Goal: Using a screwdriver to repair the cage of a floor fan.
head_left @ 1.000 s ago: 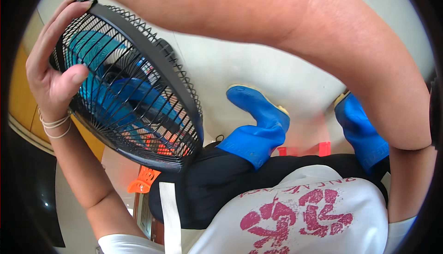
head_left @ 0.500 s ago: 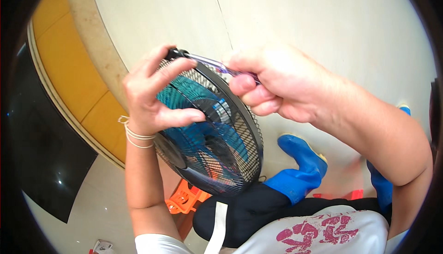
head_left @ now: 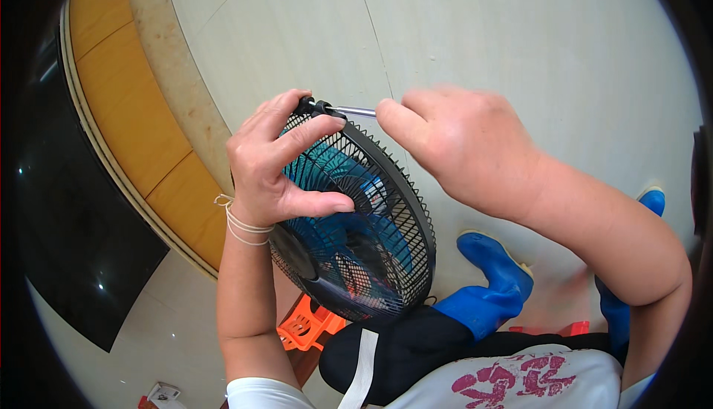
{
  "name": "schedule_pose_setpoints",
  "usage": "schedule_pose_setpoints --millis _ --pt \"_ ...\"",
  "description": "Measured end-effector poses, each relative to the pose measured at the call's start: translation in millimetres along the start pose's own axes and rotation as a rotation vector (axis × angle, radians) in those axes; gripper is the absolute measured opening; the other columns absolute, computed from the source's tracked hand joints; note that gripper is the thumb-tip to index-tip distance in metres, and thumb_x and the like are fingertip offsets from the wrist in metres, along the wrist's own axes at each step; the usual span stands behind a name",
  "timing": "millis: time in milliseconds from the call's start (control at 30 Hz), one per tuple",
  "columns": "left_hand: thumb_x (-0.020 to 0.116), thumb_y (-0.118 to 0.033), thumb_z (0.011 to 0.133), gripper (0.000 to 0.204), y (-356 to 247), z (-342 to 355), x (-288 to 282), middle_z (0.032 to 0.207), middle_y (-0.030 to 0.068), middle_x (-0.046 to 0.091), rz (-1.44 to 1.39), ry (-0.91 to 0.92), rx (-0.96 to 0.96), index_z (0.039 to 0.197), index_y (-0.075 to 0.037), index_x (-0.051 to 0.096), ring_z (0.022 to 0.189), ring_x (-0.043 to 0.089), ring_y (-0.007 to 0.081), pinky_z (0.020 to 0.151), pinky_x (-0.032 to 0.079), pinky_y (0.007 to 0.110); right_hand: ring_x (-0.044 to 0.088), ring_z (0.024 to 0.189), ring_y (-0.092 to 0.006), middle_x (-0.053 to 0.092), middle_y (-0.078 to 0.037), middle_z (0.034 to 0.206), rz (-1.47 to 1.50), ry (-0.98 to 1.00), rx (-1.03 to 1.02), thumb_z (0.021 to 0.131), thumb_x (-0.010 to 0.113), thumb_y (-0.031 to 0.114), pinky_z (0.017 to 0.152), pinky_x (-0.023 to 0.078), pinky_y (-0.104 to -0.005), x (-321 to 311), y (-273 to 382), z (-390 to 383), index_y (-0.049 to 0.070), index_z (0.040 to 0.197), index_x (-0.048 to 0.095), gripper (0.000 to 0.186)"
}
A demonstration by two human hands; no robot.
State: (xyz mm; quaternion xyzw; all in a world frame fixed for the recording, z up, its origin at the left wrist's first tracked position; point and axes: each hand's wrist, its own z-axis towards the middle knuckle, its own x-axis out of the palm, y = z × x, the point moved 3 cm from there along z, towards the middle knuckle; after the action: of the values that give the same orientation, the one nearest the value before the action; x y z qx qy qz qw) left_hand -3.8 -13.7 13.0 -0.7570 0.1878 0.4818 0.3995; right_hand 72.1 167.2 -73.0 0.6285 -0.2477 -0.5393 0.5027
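Blue blades show through the black wire guard of a fan (head_left: pixel 416 208), which stands on edge against my leg. My left hand (head_left: pixel 271 160) grips the top of its rim, with the fingertips around a small black clip (head_left: pixel 321 107) and the thumb stretched out across the wires. My right hand (head_left: pixel 464 145) is closed around the handle of a screwdriver (head_left: pixel 355 111). The shaft points left and its tip meets the black clip. Most of the handle is hidden inside my right fist.
Blue rubber boots (head_left: pixel 490 290) are on my feet. An orange plastic stool or rack (head_left: pixel 308 324) stands below the fan. To the left runs a yellow wooden cabinet front (head_left: pixel 122 75) beside a glossy black panel (head_left: pixel 82 223). A small box (head_left: pixel 163 394) lies at lower left.
My right hand has turned over about the screwdriver, so its back now faces up. The whole view has shifted slightly, with the fan and left hand appearing a little farther right.
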Motion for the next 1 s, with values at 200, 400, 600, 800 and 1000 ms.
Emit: schedule_pose_setpoints --millis 200,400,600,800,1000 --pt "0.081 -0.062 0.052 0.07 0 0 0 0.096 0.0192 0.065 0.008 -0.006 0.004 0.094 -0.007 0.074 0.084 0.065 0.0334 0.076 0.052 0.037 0.063 0.056 -0.0218 0.055 -0.005 0.067 -0.256 -0.193 -0.158 0.075 0.063 0.013 0.05 0.053 -0.0317 -7 7 2 0.005 0.081 0.058 0.011" --pt "0.074 -0.071 0.059 0.079 1 0 1 0.106 0.0244 0.065 0.041 0.049 0.005 0.098 -0.002 0.071 0.093 0.066 0.0365 0.081 0.052 0.039 0.053 0.054 -0.014 0.056 -0.004 0.07 0.064 -0.025 0.081 0.089 0.058 0.012 0.047 0.044 -0.0286 -7 4 10 0.002 0.097 0.062 0.013" --pt "0.082 -0.06 0.051 0.069 0 -1 0 0.096 0.019 0.064 0.021 -0.015 0.016 0.094 -0.007 0.073 0.083 0.066 0.0327 0.074 0.053 0.037 0.032 0.047 -0.0015 0.053 0.002 0.072 1.8 0.383 1.027 0.096 0.052 0.014 0.04 0.023 -0.0181 11 -7 4 0.002 0.104 0.061 0.017" --pt "0.075 -0.07 0.058 0.078 1 -3 1 0.106 0.0244 0.064 0.062 0.036 0.029 0.097 -0.002 0.071 0.091 0.066 0.0357 0.08 0.052 0.038 0.038 0.053 -0.0025 0.054 0.002 0.075 1.404 0.316 0.99 0.09 0.056 0.008 0.044 0.031 -0.0203 5 -5 2 0.001 0.107 0.057 0.018" --pt "0.075 -0.07 0.057 0.078 1 -3 1 0.106 0.0241 0.064 0.063 0.035 0.022 0.096 -0.002 0.072 0.088 0.066 0.0341 0.078 0.052 0.037 0.063 0.068 -0.0292 0.061 -0.01 0.074 0.725 0.012 0.389 0.081 0.06 0.006 0.059 0.051 -0.0385 6 -7 -1 0.003 0.09 0.059 0.01"
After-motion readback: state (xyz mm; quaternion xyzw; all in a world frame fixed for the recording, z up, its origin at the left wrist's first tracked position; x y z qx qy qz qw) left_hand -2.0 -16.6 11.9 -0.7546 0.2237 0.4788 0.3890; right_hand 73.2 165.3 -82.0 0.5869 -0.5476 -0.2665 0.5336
